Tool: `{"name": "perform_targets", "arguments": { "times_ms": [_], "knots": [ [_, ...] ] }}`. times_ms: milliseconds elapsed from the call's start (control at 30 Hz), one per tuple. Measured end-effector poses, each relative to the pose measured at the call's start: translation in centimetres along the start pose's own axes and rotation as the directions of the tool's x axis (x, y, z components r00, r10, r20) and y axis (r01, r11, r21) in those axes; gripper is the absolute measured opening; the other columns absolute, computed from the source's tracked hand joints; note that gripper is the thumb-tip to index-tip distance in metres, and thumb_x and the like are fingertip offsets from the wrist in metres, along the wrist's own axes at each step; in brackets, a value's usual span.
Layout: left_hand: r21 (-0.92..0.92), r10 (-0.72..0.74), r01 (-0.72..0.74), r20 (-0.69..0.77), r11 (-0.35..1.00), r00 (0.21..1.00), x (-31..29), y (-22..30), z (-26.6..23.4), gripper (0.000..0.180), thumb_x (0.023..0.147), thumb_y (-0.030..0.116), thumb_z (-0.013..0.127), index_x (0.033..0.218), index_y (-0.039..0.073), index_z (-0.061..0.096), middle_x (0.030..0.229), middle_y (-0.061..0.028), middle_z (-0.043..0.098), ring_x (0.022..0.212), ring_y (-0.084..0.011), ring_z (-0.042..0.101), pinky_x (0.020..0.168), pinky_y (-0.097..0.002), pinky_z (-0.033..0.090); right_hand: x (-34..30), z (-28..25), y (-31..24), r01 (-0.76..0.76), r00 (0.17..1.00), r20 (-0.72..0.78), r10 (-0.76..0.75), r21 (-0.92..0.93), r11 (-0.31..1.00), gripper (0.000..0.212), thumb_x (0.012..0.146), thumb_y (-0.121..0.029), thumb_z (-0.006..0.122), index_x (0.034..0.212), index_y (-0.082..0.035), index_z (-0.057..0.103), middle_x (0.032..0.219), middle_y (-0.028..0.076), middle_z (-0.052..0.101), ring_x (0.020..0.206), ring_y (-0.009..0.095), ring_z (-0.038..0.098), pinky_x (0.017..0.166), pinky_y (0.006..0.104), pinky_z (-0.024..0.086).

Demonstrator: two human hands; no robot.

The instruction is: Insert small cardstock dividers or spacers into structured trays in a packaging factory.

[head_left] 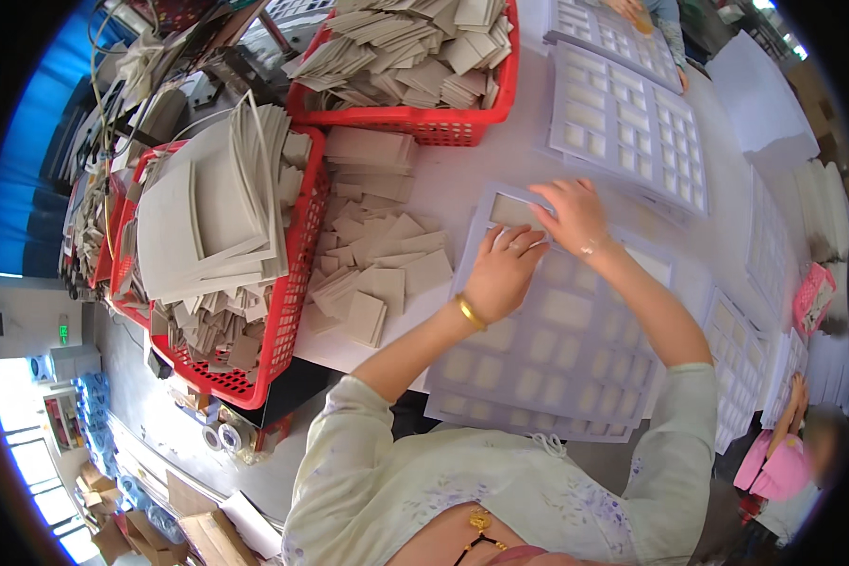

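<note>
Right of the nearer red basket (297,269), a white windowed panel (558,316) lies beneath both hands, the left hand (502,275) nearer that basket, the right hand (575,219) farther. Fingers bend over it; I can't tell whether either pinches anything.

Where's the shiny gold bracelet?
In the head view, it's near the middle: the gold bracelet is around the person's left wrist, just below the left hand and right of the loose grey cardboard pieces.
</note>
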State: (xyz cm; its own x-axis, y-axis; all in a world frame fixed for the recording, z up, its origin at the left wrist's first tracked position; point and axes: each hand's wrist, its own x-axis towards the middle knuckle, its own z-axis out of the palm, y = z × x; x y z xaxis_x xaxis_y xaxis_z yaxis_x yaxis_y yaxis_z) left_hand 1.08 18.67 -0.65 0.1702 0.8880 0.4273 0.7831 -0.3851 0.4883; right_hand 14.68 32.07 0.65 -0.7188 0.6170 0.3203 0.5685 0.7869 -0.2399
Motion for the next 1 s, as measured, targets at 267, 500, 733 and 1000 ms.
{"name": "perform_targets", "arguments": {
  "times_ms": [267,500,733,1000],
  "knots": [
    [-0.218,-0.200,0.188,-0.038,0.958,0.979,-7.9,0.5,-6.3,0.038,0.073,-0.003,0.060,0.110,0.006,0.060,0.116,-0.0095,0.058,0.111,-0.0291,0.052,0.096,-0.0450,0.038,15.6,9.5,-10.9,-0.097,0.994,0.061,0.093,0.063,0.993,0.037,0.077,-0.029,0.067,0.106,-0.008,0.059,0.106,0.010,0.061,0.100,0.029,0.058,0.083,0.0453,0.047],
    [-0.222,-0.423,0.407,-0.029,0.886,0.905,-14.5,-0.9,-8.0,0.032,0.077,-0.004,0.058,0.108,0.003,0.062,0.113,-0.0141,0.061,0.104,-0.0319,0.056,0.091,-0.0389,0.041,16.0,13.8,-11.4,-0.128,0.987,-0.119,0.109,-0.165,0.978,0.032,0.069,-0.025,0.070,0.097,-0.011,0.062,0.097,0.008,0.060,0.095,0.026,0.057,0.081,0.0427,0.044],
    [-0.286,-0.376,0.372,0.043,0.883,0.926,-13.7,0.2,-6.7,0.031,0.079,-0.003,0.056,0.109,0.003,0.061,0.114,-0.0152,0.060,0.103,-0.0334,0.057,0.088,-0.0391,0.044,9.5,9.0,-8.1,0.055,0.950,-0.311,0.025,0.245,0.968,0.037,0.066,-0.021,0.073,0.098,-0.009,0.058,0.097,0.008,0.058,0.090,0.030,0.057,0.078,0.0401,0.048],
    [-0.201,-0.379,0.378,0.035,0.904,0.925,-13.8,0.5,-6.3,0.047,0.077,-0.002,0.061,0.122,0.002,0.051,0.125,-0.0196,0.050,0.113,-0.0379,0.051,0.094,-0.0416,0.043,-10.8,-4.9,6.7,-0.222,0.940,-0.204,0.274,0.244,0.944,0.042,0.075,-0.015,0.071,0.114,-0.011,0.057,0.118,0.009,0.057,0.085,0.023,0.065,0.075,0.0328,0.054]
  ]
}}
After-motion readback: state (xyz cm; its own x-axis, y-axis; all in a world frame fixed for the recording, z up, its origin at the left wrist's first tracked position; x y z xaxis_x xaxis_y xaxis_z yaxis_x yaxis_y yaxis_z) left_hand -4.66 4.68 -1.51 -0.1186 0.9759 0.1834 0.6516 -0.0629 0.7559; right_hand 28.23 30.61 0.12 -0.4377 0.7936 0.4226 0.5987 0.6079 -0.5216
